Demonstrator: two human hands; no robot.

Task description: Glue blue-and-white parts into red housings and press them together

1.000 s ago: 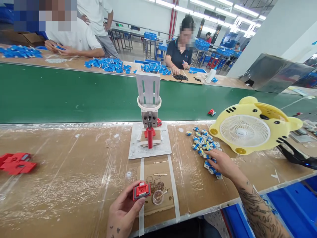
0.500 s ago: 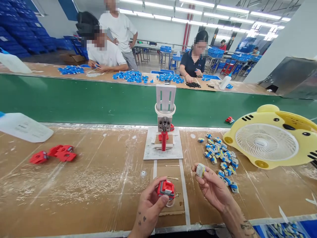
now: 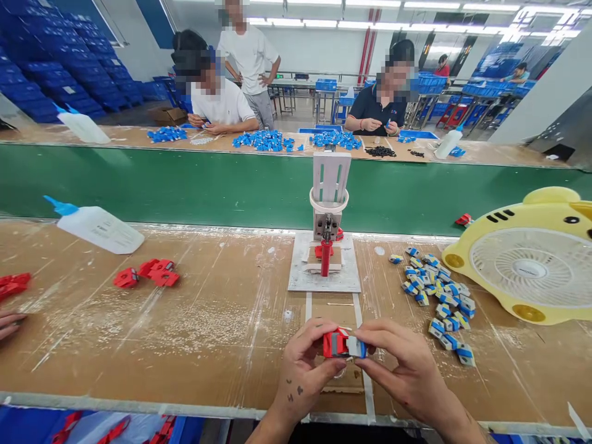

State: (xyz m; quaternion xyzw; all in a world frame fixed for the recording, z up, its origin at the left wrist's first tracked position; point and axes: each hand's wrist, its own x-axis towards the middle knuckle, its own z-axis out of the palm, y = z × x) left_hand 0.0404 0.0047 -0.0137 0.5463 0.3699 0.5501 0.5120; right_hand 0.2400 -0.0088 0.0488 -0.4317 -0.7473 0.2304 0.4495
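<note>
- Head view, only one we've got: looks to us like the joining step, with a red piece (image 3: pixel 331 344) and a grey-and-blue block (image 3: pixel 356 347) brought end to end.
- Our left hand (image 3: pixel 305 364) is pinched on the red piece, our right hand (image 3: pixel 402 367) on the block. Both sit over the workbench (image 3: pixel 222 345), between the metal fixture (image 3: pixel 330 203) and the near edge.
- Can't tell if the parts are seated or just touching; fingers cover the seam.
- Next move, we'd say, calls for squaring the two ends and pressing gently, fingertips clear of the joint.
- Materials: the red piece looks like hard moulded plastic, stepped, with grey insets. Our block matches the chunky little ones in the pile (image 3: pixel 439 293) toward the right of the bench, near the yellow fan (image 3: pixel 527 271).
- The bench top looks like brown board under scuffed clear film, speckled white.
- Toward the far left corner, a translucent, soft-looking bottle (image 3: pixel 99 229) lies on its side.
</note>
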